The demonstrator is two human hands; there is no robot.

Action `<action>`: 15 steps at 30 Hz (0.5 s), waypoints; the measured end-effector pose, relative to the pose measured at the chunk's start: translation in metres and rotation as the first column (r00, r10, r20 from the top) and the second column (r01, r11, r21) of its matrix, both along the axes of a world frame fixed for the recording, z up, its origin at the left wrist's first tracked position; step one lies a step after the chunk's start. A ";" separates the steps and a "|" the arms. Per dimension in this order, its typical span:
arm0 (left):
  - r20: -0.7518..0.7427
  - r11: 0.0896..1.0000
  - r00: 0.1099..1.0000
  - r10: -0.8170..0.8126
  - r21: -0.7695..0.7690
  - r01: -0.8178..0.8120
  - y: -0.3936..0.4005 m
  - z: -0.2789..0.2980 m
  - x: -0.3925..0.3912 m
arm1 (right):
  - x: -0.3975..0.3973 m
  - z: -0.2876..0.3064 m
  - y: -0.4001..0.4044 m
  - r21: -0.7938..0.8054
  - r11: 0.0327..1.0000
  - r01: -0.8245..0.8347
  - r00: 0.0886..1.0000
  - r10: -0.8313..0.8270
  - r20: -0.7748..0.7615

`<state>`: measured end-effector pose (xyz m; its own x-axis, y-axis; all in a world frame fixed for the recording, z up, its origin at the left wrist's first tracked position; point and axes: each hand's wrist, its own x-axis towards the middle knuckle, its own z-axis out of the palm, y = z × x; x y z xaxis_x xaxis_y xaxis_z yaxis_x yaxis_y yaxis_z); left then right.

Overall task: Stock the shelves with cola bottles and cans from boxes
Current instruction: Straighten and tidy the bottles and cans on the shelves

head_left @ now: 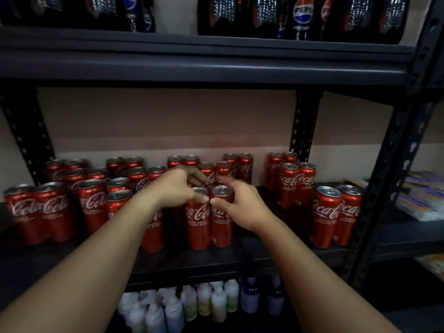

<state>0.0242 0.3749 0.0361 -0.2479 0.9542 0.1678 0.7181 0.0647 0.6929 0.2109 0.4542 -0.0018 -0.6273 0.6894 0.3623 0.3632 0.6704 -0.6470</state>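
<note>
While more red cans crowd the dark shelf [276,255] from nine to three o'clock, the left hand [176,188] and right hand [240,204] curl around two upright cola cans [209,219] standing side by side.

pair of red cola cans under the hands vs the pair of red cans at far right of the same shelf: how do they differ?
The centre pair of red Coca-Cola cans is being handled: the left hand and right hand grip its tops. The far-right pair of red Coca-Cola cans is untouched. The centre pair has more cans close behind it; the far-right pair stands apart near the black shelf upright. Shared: upright, side by side, same slim red design.
</note>
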 end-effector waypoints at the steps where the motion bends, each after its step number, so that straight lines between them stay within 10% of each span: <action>1: 0.003 1.000 1.000 0.012 -0.013 -0.011 -0.002 -0.002 -0.002 | -0.001 0.000 0.000 -0.011 1.000 0.005 1.000 -0.005 -0.006; 15: 0.194 0.999 0.981 -0.019 0.039 0.012 0.005 -0.017 0.021 | 0.027 -0.001 0.011 -0.128 0.990 0.059 0.992 -0.073 -0.103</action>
